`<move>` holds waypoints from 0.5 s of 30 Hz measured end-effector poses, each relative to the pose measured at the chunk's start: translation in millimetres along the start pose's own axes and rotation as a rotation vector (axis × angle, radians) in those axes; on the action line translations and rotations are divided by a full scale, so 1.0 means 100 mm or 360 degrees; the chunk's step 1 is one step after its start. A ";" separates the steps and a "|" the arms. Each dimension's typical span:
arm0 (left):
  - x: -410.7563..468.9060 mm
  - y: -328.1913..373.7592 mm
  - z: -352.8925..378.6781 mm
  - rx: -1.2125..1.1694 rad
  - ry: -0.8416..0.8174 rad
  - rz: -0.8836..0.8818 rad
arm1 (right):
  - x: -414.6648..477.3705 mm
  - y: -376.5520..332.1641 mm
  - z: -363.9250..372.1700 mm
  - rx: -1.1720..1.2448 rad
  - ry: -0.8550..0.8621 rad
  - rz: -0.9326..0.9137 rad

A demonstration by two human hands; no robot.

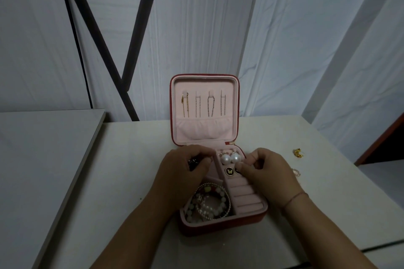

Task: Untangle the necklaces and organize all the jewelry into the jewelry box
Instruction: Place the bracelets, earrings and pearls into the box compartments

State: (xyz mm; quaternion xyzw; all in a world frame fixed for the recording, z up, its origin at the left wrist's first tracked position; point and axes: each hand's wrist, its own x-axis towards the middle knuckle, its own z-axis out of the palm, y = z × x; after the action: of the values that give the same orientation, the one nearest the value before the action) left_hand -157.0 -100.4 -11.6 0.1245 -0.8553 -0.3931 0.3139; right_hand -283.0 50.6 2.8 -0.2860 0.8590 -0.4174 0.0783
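Observation:
A red jewelry box [220, 224] with pink lining stands open on the white table. Several necklace chains [203, 106] hang in its upright lid. Two pearl earrings [230, 158] sit in the back of the ring-roll section, with a black butterfly stud [228, 171] just in front. My right hand [270, 176] pinches a second dark stud [238, 170] at the roll beside it. My left hand [185, 168] rests with curled fingers over the box's back left compartment, where something dark shows; what it is I cannot tell. Beaded and pearl bracelets [209, 202] fill the front left compartment.
A small gold piece [297, 152] lies on the table to the right of the box. A pale ring-like piece [296, 171] shows just behind my right hand. A second tabletop [43, 137] adjoins on the left. White sheeting hangs behind.

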 end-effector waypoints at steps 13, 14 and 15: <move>0.00 0.00 0.00 0.0034 0.0007 0.0026 | 0.45 0.74 -0.75 -0.0548 0.0371 0.0093; 0.00 0.00 0.00 0.0035 0.0010 0.0026 | 0.47 0.76 -0.75 -0.0584 0.0304 0.0095; 0.00 0.00 0.00 0.0037 0.0011 0.0024 | 0.49 0.80 -0.74 -0.0609 0.0269 0.0074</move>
State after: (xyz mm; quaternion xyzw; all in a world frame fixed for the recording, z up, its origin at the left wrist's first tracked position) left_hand -156.9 -100.5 -11.5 0.1231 -0.8595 -0.3804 0.3183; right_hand -384.9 112.5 -5.7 -0.2397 0.9325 -0.2672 -0.0402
